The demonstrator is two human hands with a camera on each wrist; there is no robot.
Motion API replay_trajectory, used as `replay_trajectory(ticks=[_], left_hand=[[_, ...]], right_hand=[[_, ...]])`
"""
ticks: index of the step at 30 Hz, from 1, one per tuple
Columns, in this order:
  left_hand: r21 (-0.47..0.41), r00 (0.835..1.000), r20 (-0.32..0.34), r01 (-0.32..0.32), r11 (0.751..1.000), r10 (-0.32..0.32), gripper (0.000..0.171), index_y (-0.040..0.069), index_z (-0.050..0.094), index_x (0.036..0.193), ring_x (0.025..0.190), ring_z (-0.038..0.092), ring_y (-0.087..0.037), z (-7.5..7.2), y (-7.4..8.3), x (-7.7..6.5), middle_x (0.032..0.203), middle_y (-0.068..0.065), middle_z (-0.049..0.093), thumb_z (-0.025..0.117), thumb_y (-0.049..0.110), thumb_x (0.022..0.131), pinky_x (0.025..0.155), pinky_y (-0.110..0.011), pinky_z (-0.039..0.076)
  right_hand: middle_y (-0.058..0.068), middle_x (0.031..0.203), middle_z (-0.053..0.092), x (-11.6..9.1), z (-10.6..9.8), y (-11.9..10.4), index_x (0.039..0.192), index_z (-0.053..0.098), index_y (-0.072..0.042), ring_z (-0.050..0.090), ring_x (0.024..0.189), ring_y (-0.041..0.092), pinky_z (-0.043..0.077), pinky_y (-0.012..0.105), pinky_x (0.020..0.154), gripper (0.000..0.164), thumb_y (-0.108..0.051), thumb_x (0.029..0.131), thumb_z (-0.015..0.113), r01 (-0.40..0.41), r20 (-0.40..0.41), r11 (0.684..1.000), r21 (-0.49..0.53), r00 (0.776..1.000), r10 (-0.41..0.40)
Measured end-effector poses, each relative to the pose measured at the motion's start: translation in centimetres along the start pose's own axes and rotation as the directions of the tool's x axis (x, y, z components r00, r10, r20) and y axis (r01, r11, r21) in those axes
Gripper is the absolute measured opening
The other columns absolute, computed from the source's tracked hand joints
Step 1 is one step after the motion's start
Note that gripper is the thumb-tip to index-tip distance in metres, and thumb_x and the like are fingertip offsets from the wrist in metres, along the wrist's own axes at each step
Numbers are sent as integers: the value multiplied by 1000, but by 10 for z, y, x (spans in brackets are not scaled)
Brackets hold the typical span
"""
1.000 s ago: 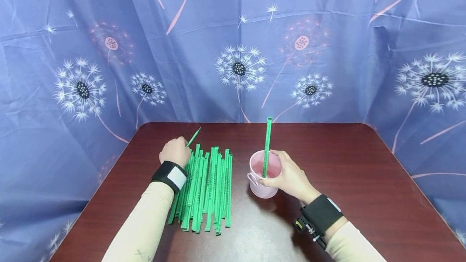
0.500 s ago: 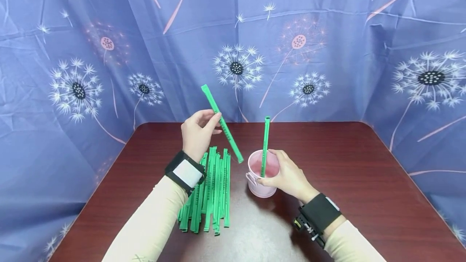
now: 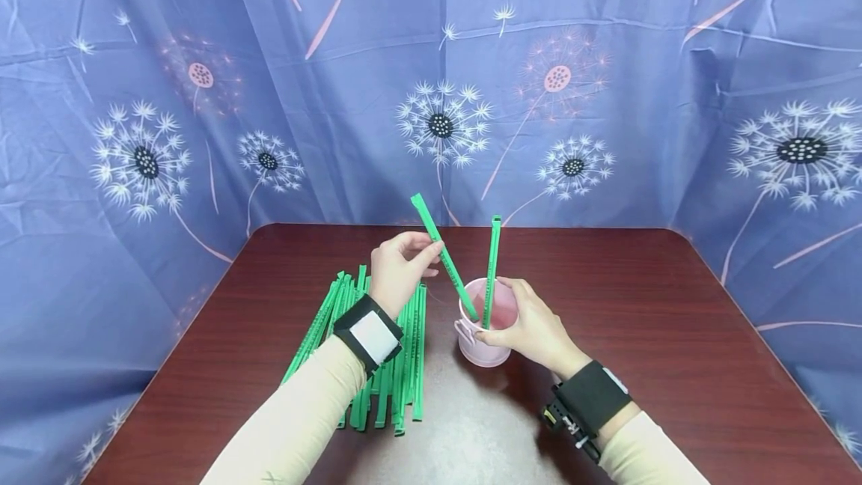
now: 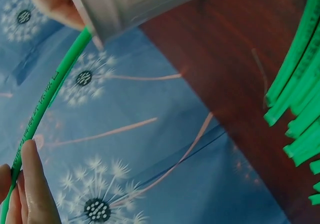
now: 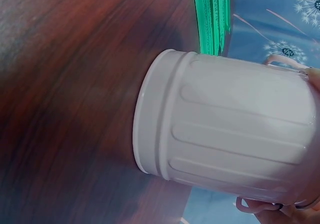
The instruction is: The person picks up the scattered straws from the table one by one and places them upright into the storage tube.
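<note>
Head view: the left hand (image 3: pixel 402 266) is pinching a green stick (image 3: pixel 456 280) between thumb and fingers, partway along its length. Long axis is slanting: upper end is pointing up and left, lower end down and right, reaching inside the mouth of a pink bucket (image 3: pixel 486 356). From where I am standing, I cannot tell whether that lower tip is touching the bucket's floor. A second green stick (image 3: pixel 492 260) is standing in the same bucket, nearly vertical, top leaning slightly right; the two axes are converging downward in a narrow V. Right hand (image 3: pixel 534 325) is gripping the bucket by its rim, thumb on the near side. Bucket is standing upright on the bench (image 3: pixel 646 305). To its left, a pile of green sticks (image 3: pixel 411 365) is lying, long axes running mostly near to far, leftmost ones slanting; the left forearm is partly covering it.
</note>
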State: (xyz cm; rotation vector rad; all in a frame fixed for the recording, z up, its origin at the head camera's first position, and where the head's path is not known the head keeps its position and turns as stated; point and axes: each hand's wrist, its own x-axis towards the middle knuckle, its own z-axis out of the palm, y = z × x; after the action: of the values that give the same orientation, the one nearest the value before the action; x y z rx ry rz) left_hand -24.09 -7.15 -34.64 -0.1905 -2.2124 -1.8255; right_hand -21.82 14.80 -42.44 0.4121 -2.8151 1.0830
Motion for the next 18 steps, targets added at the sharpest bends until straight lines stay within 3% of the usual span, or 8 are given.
replay_trajectory(ticks=[11, 18], left_hand=[[156, 998, 55, 26, 987, -35, 20, 1, 73, 102, 74, 75, -26, 12, -21, -12, 95, -16, 76, 75, 14, 88, 65, -40, 65], [230, 995, 96, -2, 973, -21, 19, 1, 73, 99, 67, 74, -30, 17, -36, -17, 95, -15, 76, 74, 17, 89, 56, -24, 61]], right_hand=[[12, 138, 54, 0, 0, -2, 143, 44, -10, 61, 116, 30, 57, 53, 86, 97, -48, 66, 88, 2, 0, 1000, 8, 1000, -2], [8, 137, 54, 0, 1, -3, 143, 44, -11, 60, 117, 27, 56, 55, 87, 96, -49, 66, 88, -4, -5, 1000, 11, 1000, 4]])
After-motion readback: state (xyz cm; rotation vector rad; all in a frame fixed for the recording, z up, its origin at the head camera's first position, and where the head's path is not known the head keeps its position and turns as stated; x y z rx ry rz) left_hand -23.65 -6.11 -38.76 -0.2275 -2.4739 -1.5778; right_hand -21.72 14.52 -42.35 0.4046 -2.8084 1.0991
